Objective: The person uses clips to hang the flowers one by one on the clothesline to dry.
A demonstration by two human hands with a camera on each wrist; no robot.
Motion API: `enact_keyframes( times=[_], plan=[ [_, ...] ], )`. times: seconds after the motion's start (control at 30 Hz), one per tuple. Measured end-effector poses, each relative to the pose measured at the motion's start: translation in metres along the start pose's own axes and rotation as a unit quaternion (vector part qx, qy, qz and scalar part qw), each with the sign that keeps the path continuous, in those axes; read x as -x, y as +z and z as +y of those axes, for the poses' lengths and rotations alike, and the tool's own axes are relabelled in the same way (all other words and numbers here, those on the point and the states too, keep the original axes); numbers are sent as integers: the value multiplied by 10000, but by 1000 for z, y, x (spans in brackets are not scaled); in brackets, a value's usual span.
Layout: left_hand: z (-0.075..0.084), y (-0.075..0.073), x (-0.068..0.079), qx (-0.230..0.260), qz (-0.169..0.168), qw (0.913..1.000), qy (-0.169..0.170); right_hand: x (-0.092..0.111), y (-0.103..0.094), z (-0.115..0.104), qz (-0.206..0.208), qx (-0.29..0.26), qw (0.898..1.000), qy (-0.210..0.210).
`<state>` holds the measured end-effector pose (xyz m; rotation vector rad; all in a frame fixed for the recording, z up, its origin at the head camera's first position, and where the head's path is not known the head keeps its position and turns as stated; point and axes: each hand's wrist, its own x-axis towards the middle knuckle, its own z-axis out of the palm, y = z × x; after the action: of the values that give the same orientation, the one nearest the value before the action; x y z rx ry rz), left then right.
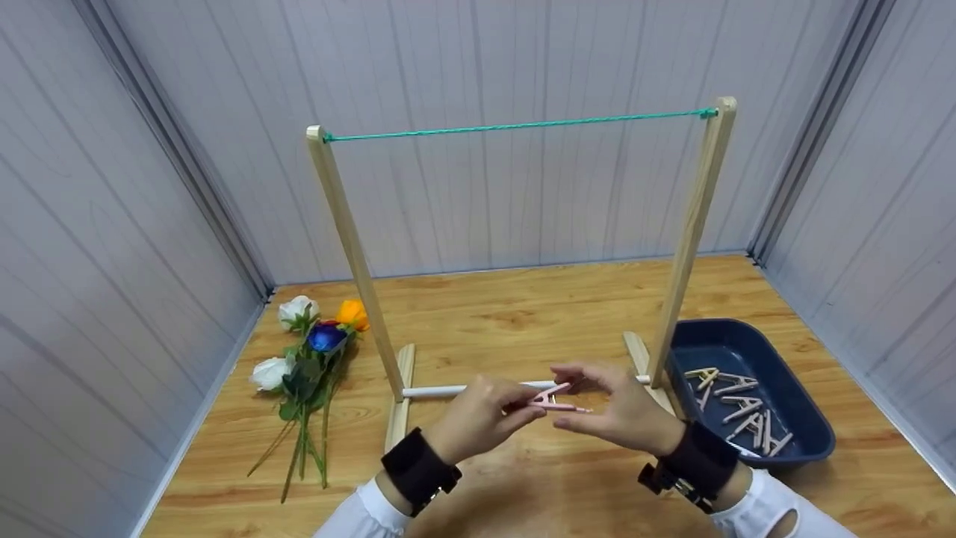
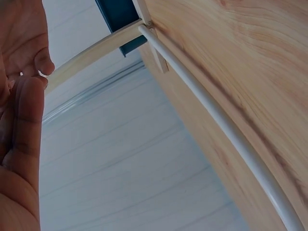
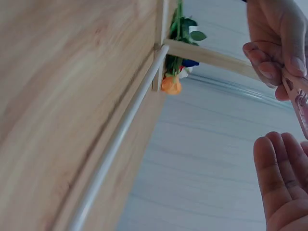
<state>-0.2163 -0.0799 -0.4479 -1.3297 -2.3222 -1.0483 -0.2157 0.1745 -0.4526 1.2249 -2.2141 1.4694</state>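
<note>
A pale pink clothespin (image 1: 556, 406) is pinched between the thumb and fingers of my left hand (image 1: 489, 411). Its two spread legs point toward my right hand (image 1: 624, 409), whose fingers and thumb are parted on either side of them. In the right wrist view, the clothespin (image 3: 299, 96) shows at the right edge, with the straight fingers (image 3: 274, 163) of my right hand below it. Whether the right hand touches it cannot be told. My left hand (image 2: 21, 139) fills the left side of its own wrist view, where the clothespin is hidden.
A wooden frame (image 1: 694, 224) stands behind the hands, with a green cord (image 1: 515, 127) across its top and a white rod (image 1: 437, 391) low down. Several artificial roses (image 1: 326, 338) lie at left. At right, a dark blue basin (image 1: 810, 411) contains several clothespins (image 1: 739, 407).
</note>
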Motion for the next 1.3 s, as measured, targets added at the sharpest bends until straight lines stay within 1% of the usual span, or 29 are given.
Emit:
enact_keyframes(
  times=[0.07, 0.17, 0.3, 0.5, 0.6, 0.73, 1.0, 1.13, 1.3],
  plan=[
    [1, 0, 0, -131, -39, 9999, 18, 0, 0, -1, -82, 679, 9974, -219],
    [2, 0, 1, -294, -130, 9995, 31, -1, -1, -2, -236, 1360, 9895, -438],
    [1, 1, 3, -430, -255, 9987, 68, -1, -4, -3, -459, 1885, 9797, -503],
    [-1, 4, 5, -623, -388, 9972, 126, 2, -6, -5, -689, 2628, 9607, -567],
    [-1, 5, 6, -729, -448, 9962, 133, 3, -5, -5, -772, 2802, 9548, -616],
    [0, 7, 8, -814, -503, 9954, 81, 3, -4, -5, -806, 2869, 9512, -803],
    [1, 7, 10, -739, -599, 9954, -145, 3, -1, -5, -660, 2978, 9455, -1139],
    [0, 7, 13, -824, -634, 9943, -233, 3, 1, -5, -584, 2988, 9437, -1291],
    [-3, 1, 19, -903, -599, 9926, -554, 4, 2, -2, -571, 3011, 9426, -1329]
  ],
)
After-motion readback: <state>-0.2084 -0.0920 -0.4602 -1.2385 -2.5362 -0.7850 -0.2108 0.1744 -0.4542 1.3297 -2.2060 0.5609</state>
